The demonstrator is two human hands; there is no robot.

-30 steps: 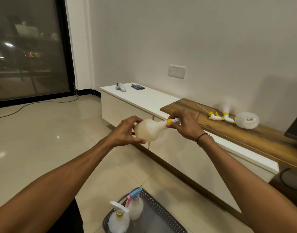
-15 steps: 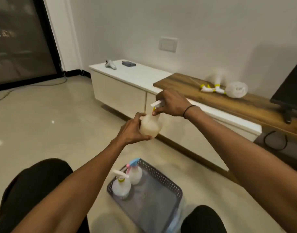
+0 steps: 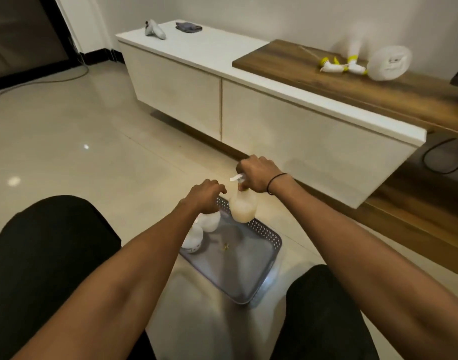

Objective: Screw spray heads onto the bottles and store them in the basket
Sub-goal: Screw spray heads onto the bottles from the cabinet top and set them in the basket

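Observation:
My right hand (image 3: 259,175) grips the white spray head of a cloudy round bottle (image 3: 243,207) and holds it upright over the far corner of the grey perforated basket (image 3: 251,276) on the floor. My left hand (image 3: 205,194) hovers beside the bottle, fingers curled, holding nothing. Two bottles (image 3: 203,228) with spray heads stand in the basket's left side, partly hidden by my left wrist. On the wooden shelf lie another bottle (image 3: 388,63) and loose yellow-collared spray heads (image 3: 342,66).
A low white cabinet (image 3: 248,105) runs behind the basket, with a controller (image 3: 155,29) and a dark cloth (image 3: 188,26) on top. My black-clad knees (image 3: 48,242) flank the basket. A cable (image 3: 442,157) loops at the right.
The view tilted down. My right hand lowered the bottle by its spray head toward the basket, and my left hand let go of the bottle's body.

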